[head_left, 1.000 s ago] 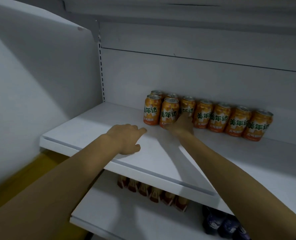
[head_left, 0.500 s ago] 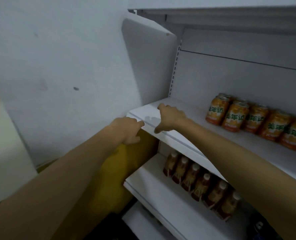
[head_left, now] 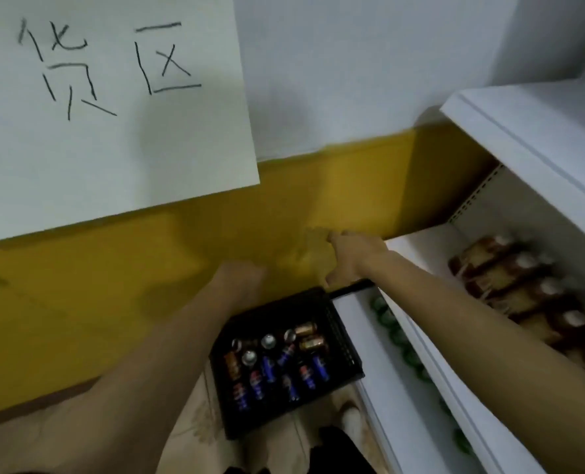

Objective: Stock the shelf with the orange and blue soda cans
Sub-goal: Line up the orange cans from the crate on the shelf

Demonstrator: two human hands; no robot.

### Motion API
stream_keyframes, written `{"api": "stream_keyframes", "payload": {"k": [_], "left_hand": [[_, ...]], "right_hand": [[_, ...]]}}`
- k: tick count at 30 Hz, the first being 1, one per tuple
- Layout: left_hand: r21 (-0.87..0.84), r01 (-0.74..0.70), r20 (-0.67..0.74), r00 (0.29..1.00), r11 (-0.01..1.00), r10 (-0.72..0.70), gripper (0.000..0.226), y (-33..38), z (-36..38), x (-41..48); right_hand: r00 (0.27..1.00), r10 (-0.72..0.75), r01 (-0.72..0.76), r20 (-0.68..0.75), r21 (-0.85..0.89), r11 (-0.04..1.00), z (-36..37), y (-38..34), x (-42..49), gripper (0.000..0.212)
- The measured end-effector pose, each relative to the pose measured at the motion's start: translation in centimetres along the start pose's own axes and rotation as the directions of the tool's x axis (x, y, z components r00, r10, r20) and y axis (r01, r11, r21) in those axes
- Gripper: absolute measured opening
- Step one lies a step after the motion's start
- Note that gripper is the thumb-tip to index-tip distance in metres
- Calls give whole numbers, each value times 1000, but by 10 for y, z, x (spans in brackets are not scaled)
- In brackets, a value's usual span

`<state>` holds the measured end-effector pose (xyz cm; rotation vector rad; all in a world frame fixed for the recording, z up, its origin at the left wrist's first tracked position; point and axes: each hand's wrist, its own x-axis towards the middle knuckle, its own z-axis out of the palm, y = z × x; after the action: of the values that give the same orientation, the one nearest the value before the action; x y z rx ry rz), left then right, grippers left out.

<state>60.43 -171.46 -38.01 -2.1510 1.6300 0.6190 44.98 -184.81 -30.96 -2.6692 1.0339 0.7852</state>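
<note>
A black plastic crate (head_left: 342,340) stands on the floor beside the shelf unit. Several blue soda cans (head_left: 268,369) and a few orange cans (head_left: 313,343) lie and stand inside it. My left hand (head_left: 241,278) hovers above the crate's far left corner, blurred, fingers curled, nothing visible in it. My right hand (head_left: 350,256) is stretched out above the crate's far right corner with its fingers apart and empty. The upper shelf board (head_left: 523,131) juts in at the top right; the orange cans on it are out of view.
A white sign with black handwritten characters (head_left: 106,97) hangs on the yellow and white wall (head_left: 318,200). Brown bottles with white caps (head_left: 523,292) line the middle shelf, green-topped bottles (head_left: 400,333) the one below. My feet show near the floor.
My view has swung left and down, from the shelf with the orange cans to the crate on the floor. Both hands left the shelf and moved down over the crate.
</note>
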Motion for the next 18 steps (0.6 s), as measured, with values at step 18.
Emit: {"api": "stream_keyframes", "payload": {"k": [18], "left_hand": [[-710,471,360,881,523,-305,54,44,388,148]], "right_hand": [[895,-102,-81,435,382,921,411,-6,184,96]]}}
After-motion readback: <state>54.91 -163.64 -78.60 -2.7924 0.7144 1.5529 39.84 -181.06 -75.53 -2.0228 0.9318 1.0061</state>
